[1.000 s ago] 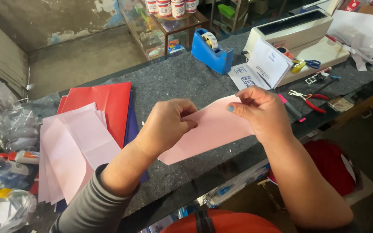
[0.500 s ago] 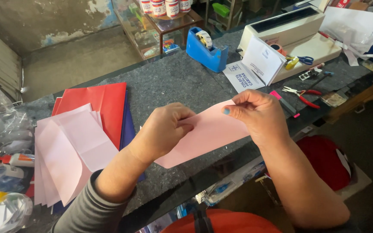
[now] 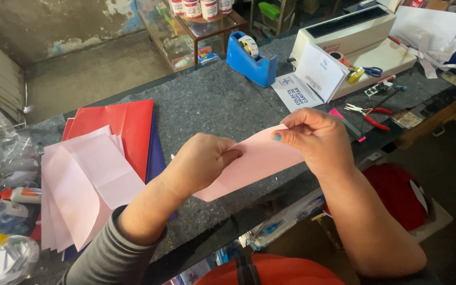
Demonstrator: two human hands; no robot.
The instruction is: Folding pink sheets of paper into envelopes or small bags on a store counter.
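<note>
Pink paper sheet is held just above the grey counter w/ its long axis running left-right btwn both hands, left hand pinched shut on its near-left end, right hand pinching the far-right edge.

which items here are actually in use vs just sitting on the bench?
In use:
- pink sheet, pinched by both hands
- left hand
- right hand

Lying about:
- stack of pink sheets
- red sheets
- blue tape dispenser
- red-handled pliers
- open white booklet
- white machine
</note>
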